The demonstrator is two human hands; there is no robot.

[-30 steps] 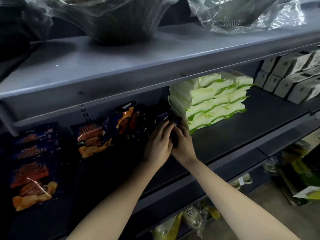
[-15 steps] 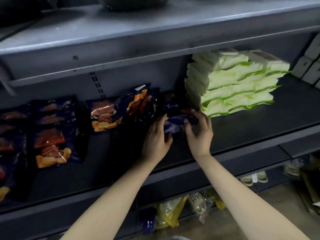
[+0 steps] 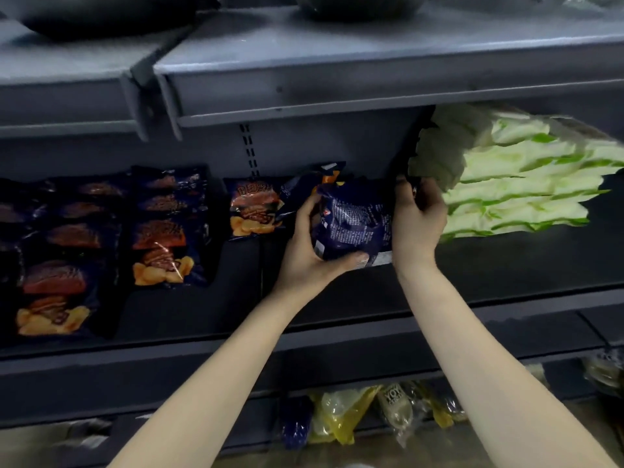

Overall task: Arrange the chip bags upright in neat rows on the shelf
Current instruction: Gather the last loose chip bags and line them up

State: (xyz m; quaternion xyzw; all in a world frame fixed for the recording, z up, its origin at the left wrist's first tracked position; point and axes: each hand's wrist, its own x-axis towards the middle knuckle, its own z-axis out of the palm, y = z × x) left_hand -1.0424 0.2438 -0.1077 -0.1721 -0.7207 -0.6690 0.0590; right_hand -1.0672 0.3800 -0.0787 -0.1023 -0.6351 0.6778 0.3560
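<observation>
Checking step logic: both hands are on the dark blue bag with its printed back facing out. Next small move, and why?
Probably turn the chip bag so its picture side faces front, then stand it right of the upright bag. The left hand cups its lower edge and the right hand grips its right side, so it is held. The shelf in front of it is bare.

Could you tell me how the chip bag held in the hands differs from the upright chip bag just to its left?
The held chip bag shows its printed back; the upright chip bag shows its orange picture front. The held one is gripped by the left hand and right hand; the upright one stands untouched. Both are dark blue.
</observation>
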